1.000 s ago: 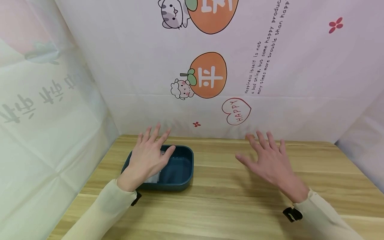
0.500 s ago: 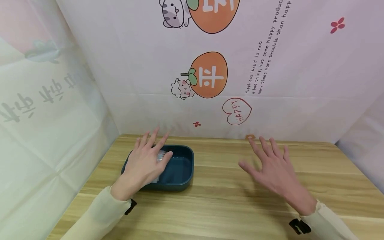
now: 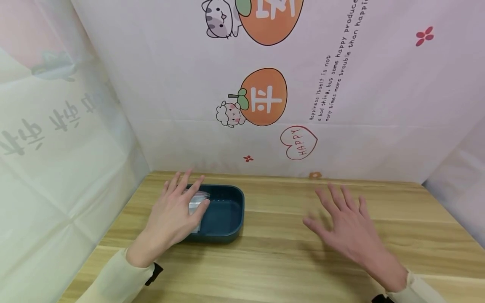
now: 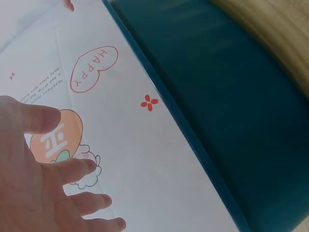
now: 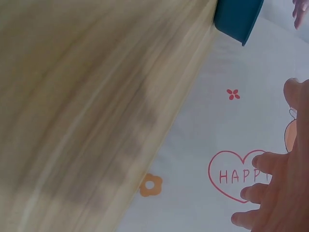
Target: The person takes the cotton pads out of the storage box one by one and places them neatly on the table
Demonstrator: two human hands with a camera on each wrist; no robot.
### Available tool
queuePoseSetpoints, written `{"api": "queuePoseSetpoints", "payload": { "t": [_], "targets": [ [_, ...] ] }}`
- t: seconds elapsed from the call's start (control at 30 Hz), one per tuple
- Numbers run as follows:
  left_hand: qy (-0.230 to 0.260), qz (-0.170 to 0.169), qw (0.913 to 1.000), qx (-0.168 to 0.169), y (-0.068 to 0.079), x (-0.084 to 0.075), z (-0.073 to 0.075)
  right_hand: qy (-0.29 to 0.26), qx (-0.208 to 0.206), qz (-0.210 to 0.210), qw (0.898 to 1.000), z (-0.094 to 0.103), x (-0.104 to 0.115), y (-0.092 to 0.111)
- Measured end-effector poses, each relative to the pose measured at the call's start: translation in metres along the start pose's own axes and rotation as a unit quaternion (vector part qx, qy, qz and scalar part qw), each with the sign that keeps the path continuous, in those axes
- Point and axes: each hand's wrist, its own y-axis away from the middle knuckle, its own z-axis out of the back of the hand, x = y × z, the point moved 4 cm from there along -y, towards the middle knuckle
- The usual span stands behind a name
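My left hand hovers over the left part of a dark teal rectangular tub, fingers spread and holding nothing. Inside the tub, partly hidden under that hand, lies a clear plastic zip bag; what it contains is hidden. In the left wrist view the tub's outer wall fills the right side, with the left hand apart from it. Well to the right of the tub, my right hand is held above the wooden table, its fingers spread and nothing in them.
The wood-grain table extends under both hands. A white printed cloth rises along its back edge, and another pale cloth hangs at the left side. Black straps sit at the wrists.
Both hands have drawn back toward the person, the left one also moving left, so more of the plastic bag shows. The tub has stayed in place.
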Motion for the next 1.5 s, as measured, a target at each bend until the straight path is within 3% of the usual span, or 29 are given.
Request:
{"api": "queuePoseSetpoints", "payload": {
  "t": [0.33,0.6,0.93,1.17,1.33,1.4,1.5],
  "targets": [
    [-0.011,0.008,0.9999,0.002,0.011,0.007,0.0,0.004,-0.007,0.002,1.0,-0.001,-0.002,0.016],
    [-0.027,0.04,0.9987,0.019,0.029,0.036,0.0,0.006,0.02,0.015,1.0,-0.008,0.009,0.033],
    [0.057,0.088,0.9937,0.04,0.04,0.074,-0.004,-0.022,-0.005,0.027,0.999,0.002,0.018,0.048],
    [0.108,0.084,0.9896,0.042,0.047,0.097,-0.007,-0.024,-0.02,0.043,0.999,0.004,0.02,0.058],
    [0.173,0.106,0.9771,0.064,0.054,0.108,-0.009,-0.035,-0.049,0.071,0.996,0.001,0.02,0.066],
    [0.209,0.121,0.9677,0.071,0.056,0.112,-0.01,-0.039,-0.053,0.075,0.995,-0.001,0.02,0.07],
    [0.282,0.138,0.9457,0.082,0.057,0.116,-0.013,-0.039,-0.055,0.07,0.995,-0.003,0.021,0.074]
  ]
}}
